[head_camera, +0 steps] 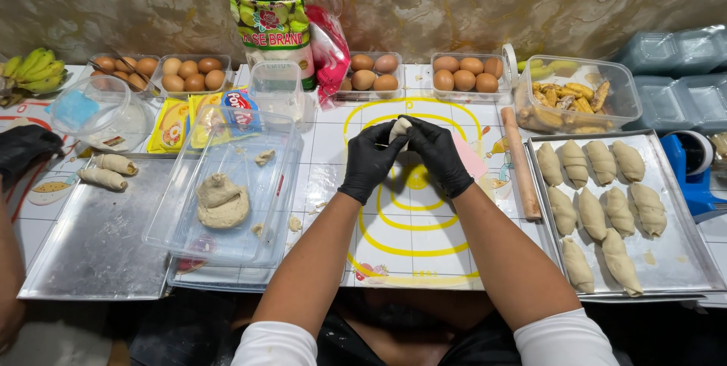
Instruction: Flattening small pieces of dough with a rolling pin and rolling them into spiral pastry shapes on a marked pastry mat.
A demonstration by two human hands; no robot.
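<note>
Both my hands wear black gloves and meet over the white rolling mat with yellow rings (409, 237). My left hand (369, 163) and my right hand (439, 155) pinch a small pale piece of dough (399, 129) between the fingertips, held just above the mat. Most of the dough piece is hidden by the fingers. A lump of raw dough (222, 201) lies in a clear plastic tub (257, 237) to my left. To my right, a metal tray (681, 252) carries several shaped dough rolls (592, 214).
A wooden rolling pin (520, 173) lies between mat and right tray. A left metal tray (98, 252) holds two rolls (106, 170). Along the back stand egg boxes (468, 74), a flour bag (274, 32), a tub of fried banana pieces (575, 97), green bananas (32, 70). Another person's gloved hand (26, 150) is at far left.
</note>
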